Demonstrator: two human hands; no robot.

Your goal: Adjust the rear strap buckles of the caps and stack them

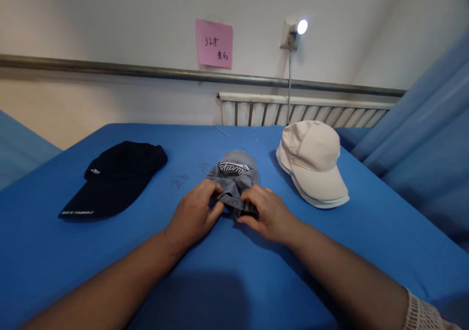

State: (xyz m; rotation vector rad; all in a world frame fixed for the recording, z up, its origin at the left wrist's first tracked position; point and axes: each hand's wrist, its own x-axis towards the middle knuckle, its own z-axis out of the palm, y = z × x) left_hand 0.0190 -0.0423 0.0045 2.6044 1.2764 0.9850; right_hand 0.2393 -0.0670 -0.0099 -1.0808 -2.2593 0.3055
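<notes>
Head view is showing me both bare hands working at a gray cap (239, 156), which is lying at the middle of the blue table cover (73, 257), its lettering facing up. My left hand (198, 209) is pinching one side of its back strap (231, 201) between thumb and fingers, and my right hand (273, 216) is gripping the other side; together they are hiding the strap's ends from me. Off to the left, well apart, a black cap (117, 178) is resting with its brim pointing toward the near left. To the right, a beige cap (315, 149) is sitting on top of other pale headwear (326, 204), covering all but the brim edges. Between these two, the gray cap is occupying the middle. Near the far edge a thin stick (223, 132) is lying on the cover. Beyond it, a white radiator (258, 113) is standing against the wall under a metal rail (146, 71), and a cord (289, 86) is hanging across both from a lit plug (302, 27). A pink note (214, 42) is sticking above the rail, and a blue curtain (432, 125) is closing in the right side.
</notes>
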